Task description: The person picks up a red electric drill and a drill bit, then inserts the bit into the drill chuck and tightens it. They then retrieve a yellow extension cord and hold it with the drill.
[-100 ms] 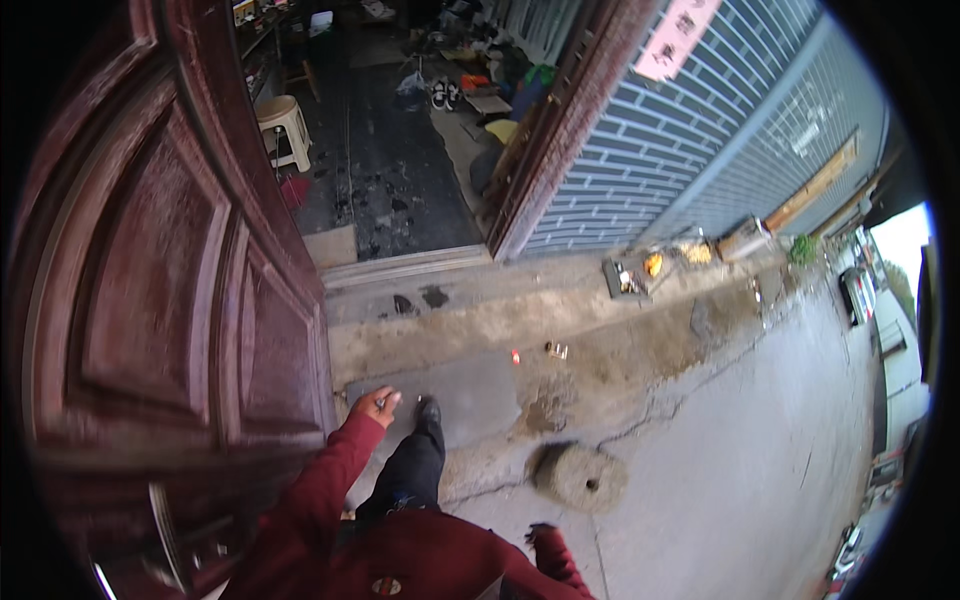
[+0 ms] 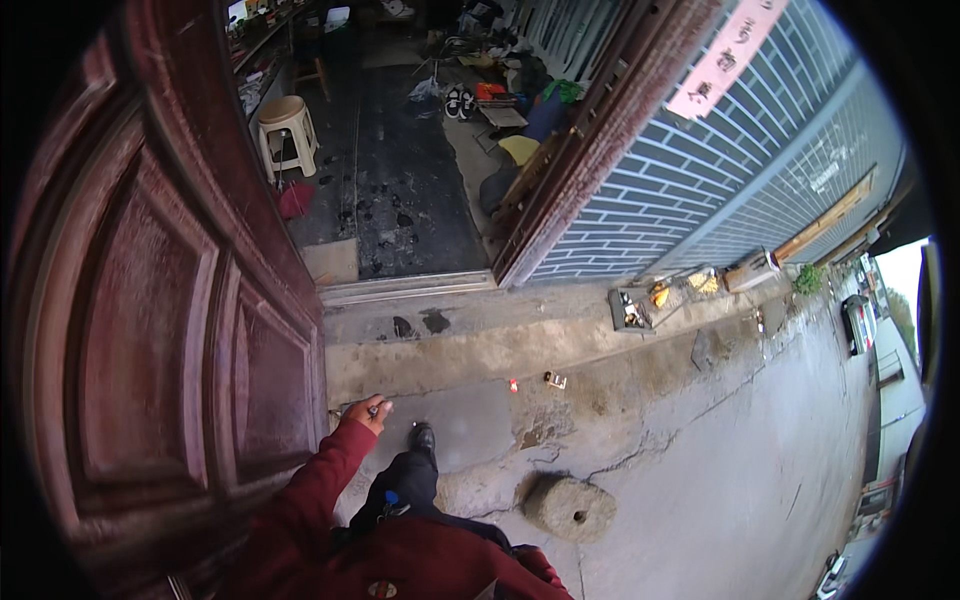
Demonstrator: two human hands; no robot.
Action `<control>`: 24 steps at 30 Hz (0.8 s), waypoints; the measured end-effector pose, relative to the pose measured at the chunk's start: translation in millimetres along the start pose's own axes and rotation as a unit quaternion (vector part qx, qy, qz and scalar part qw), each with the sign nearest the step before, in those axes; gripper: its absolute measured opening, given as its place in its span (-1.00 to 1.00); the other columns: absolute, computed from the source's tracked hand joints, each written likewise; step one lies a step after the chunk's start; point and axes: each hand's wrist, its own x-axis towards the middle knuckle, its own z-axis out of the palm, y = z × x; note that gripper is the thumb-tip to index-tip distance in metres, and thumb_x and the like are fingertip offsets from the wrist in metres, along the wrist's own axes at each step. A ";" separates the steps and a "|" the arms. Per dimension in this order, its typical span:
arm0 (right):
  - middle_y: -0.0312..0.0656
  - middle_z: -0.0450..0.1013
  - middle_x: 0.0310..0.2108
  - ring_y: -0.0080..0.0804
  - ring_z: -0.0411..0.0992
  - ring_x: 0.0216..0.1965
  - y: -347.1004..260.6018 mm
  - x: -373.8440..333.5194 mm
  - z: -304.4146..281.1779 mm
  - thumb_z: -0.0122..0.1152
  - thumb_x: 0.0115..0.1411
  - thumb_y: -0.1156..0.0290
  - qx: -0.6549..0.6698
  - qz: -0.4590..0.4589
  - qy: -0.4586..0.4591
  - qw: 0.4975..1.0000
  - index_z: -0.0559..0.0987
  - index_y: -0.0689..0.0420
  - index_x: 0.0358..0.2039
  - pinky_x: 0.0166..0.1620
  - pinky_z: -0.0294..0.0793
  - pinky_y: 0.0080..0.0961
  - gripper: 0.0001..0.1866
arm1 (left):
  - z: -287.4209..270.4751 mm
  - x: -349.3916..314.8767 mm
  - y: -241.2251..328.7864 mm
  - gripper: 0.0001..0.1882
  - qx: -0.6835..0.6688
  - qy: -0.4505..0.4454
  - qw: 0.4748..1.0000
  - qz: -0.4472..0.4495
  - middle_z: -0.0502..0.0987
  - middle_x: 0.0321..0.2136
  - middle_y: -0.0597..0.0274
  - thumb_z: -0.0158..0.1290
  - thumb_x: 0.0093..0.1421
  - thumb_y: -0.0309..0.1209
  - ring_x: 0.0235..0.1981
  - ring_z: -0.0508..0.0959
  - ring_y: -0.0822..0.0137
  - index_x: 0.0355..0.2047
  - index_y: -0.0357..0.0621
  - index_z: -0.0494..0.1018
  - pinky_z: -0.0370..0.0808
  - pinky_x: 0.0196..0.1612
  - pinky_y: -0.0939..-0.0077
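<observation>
My left hand (image 2: 367,413) is closed, its thumb and fingers pinched round something small and dark that I cannot make out. It is held out over the ramp of smooth concrete (image 2: 470,430), close to the lower edge of a dark red panelled door (image 2: 150,330). My right arm (image 2: 542,568) hangs at my side in a red sleeve. Of my right hand only a dark bit may show by my waist, and its fingers are hidden. One dark shoe (image 2: 423,445) of mine stands on the ramp.
Ahead is an open doorway with a sill (image 2: 410,288); inside are a plastic stool (image 2: 287,135) and shoes (image 2: 459,102). A round stone with a hole (image 2: 568,507) lies to my right. Beside the brick wall (image 2: 640,190) sits a grey tray (image 2: 630,310). Small litter (image 2: 555,380) dots the ground.
The view has shifted, so the doorway sits slightly lower in it. My left hand has moved a little left, still pinched. My right hand has drawn back toward my body and mostly out of sight.
</observation>
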 end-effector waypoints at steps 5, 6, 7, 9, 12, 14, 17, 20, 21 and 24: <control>0.07 0.62 -0.12 -0.14 0.63 -0.15 -11.2 77.3 -165.7 0.16 0.32 0.42 0.599 0.289 0.157 0.730 0.60 0.27 0.04 -0.07 0.66 -0.25 -0.68 | -52.9 124.0 60.7 -0.71 0.052 0.085 0.994 0.048 0.57 -0.48 -0.07 0.04 0.39 -0.12 -0.39 0.54 -0.19 -0.20 -0.09 0.53 0.48 -0.31 0.13; 0.10 0.62 -0.12 -0.09 0.63 -0.16 -5.3 101.6 -202.5 0.15 0.33 0.44 0.577 0.287 0.149 0.750 0.57 0.28 0.07 -0.08 0.67 -0.21 -0.66 | -61.6 152.3 70.5 -0.70 0.045 0.098 0.993 0.042 0.57 -0.47 -0.07 0.04 0.39 -0.12 -0.39 0.54 -0.19 -0.20 -0.09 0.53 0.48 -0.30 0.14; 0.14 0.61 -0.13 -0.04 0.63 -0.18 -0.1 127.5 -235.8 0.15 0.33 0.46 0.545 0.311 0.148 0.765 0.54 0.29 0.11 -0.10 0.68 -0.17 -0.64 | -69.1 180.0 77.5 -0.70 0.036 0.111 0.993 0.034 0.57 -0.47 -0.08 0.04 0.39 -0.13 -0.39 0.53 -0.19 -0.21 -0.10 0.54 0.49 -0.29 0.15; 0.12 0.62 -0.19 -0.06 0.64 -0.26 6.7 173.2 -287.7 0.17 0.31 0.44 0.542 0.321 0.129 0.766 0.59 0.22 0.04 -0.20 0.67 -0.16 -0.70 | -83.8 230.1 84.4 -0.68 0.009 0.105 0.994 0.015 0.59 -0.46 -0.05 0.05 0.38 -0.14 -0.42 0.54 -0.12 -0.25 -0.15 0.55 0.49 -0.28 0.19; 0.07 0.64 -0.23 -0.10 0.64 -0.29 24.2 258.1 -372.4 0.22 0.27 0.39 0.322 0.196 0.127 0.917 0.64 0.13 -0.07 -0.24 0.65 -0.17 -0.76 | -96.8 299.0 81.4 -0.65 -0.014 0.123 0.992 -0.005 0.61 -0.49 0.01 0.08 0.36 -0.12 -0.47 0.57 0.07 -0.27 -0.18 0.57 0.48 -0.30 0.26; 0.02 0.64 -0.19 -0.14 0.64 -0.19 30.0 315.0 -435.2 0.24 0.23 0.32 -0.167 -0.117 0.097 0.974 0.68 0.10 -0.13 -0.13 0.64 -0.20 -0.76 | -104.7 326.5 77.2 -0.64 0.036 0.149 0.986 -0.070 0.61 -0.50 0.02 0.11 0.34 -0.10 -0.48 0.57 0.13 -0.27 -0.18 0.58 0.48 -0.31 0.27; -0.08 0.65 -0.18 -0.18 0.60 -0.08 0.9 413.6 -541.3 0.31 0.15 0.17 -0.262 -0.117 0.032 0.958 0.71 0.06 -0.18 -0.01 0.59 -0.17 -0.70 | -137.2 357.6 74.3 -0.62 0.058 0.115 0.974 -0.189 0.63 -0.49 0.02 0.17 0.30 -0.07 -0.46 0.59 0.20 -0.26 -0.18 0.59 0.49 -0.31 0.25; -0.08 0.66 -0.30 -0.16 0.63 -0.30 -43.8 499.9 -654.5 0.30 0.18 0.17 -0.252 -0.214 0.111 0.937 0.65 0.10 -0.07 -0.23 0.63 -0.16 -0.64 | -163.3 369.0 64.0 -0.65 0.017 0.127 0.960 -0.250 0.63 -0.50 0.12 0.23 0.26 -0.13 -0.46 0.55 0.33 -0.32 -0.23 0.60 0.48 -0.32 0.29; -0.06 0.65 -0.33 -0.22 0.61 -0.39 -67.1 522.9 -684.6 0.22 0.25 0.23 -0.040 -0.125 0.105 0.986 0.62 0.13 -0.07 -0.35 0.60 -0.23 -0.69 | -169.7 376.7 59.8 -0.67 0.009 0.137 0.951 -0.275 0.63 -0.52 0.16 0.26 0.25 -0.17 -0.47 0.53 0.39 -0.35 -0.25 0.60 0.47 -0.33 0.31; -0.03 0.62 -0.39 -0.38 0.55 -0.57 -146.1 595.0 -789.2 0.07 0.41 0.34 0.393 0.076 0.073 0.913 0.54 0.21 -0.02 -0.56 0.53 -0.39 -0.75 | -185.2 398.1 45.6 -0.70 -0.029 0.190 0.945 -0.264 0.64 -0.48 0.12 0.18 0.32 -0.18 -0.46 0.54 0.30 -0.39 -0.18 0.62 0.49 -0.30 0.25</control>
